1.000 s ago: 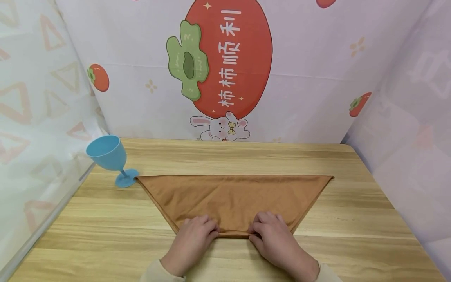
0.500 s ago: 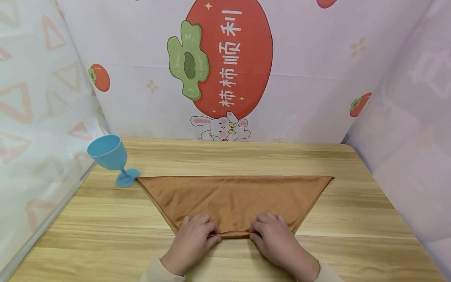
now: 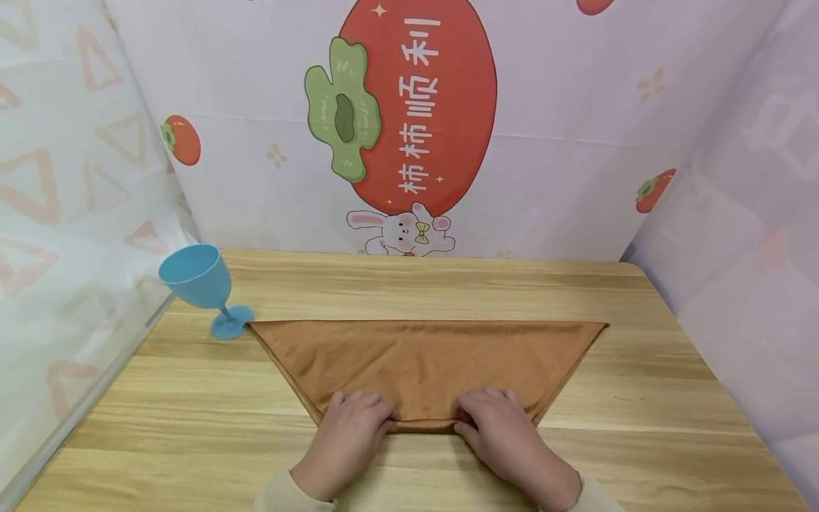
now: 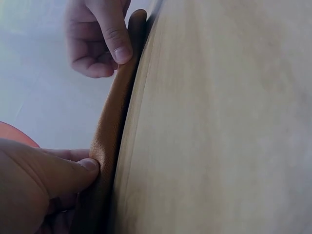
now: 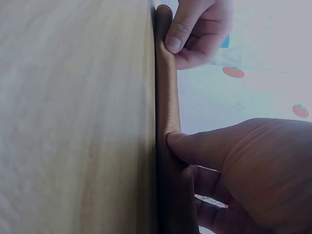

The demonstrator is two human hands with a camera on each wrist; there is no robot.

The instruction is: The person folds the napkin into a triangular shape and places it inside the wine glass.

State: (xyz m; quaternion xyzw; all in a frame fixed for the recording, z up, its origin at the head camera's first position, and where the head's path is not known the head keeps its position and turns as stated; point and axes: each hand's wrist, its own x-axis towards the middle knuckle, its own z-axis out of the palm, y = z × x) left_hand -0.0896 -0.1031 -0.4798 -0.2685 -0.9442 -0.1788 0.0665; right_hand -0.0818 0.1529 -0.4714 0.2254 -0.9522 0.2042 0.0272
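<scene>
head: 柿柿顺利 lettering [image 3: 419, 105] beyond cloth [image 3: 422, 366]

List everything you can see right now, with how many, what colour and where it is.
table: one, pale wood colour, middle to foreground
cloth: one, brown, folded, on the table
goblet: one, blue, upright by the cloth's left corner
back sheet: one, white with coloured prints, behind the table
side sheets: two, pale, left and right
sleeves: two, cream, bottom edge
left hand: one, fingers pinching the cloth's near edge
right hand: one, pinching that edge farther right
</scene>
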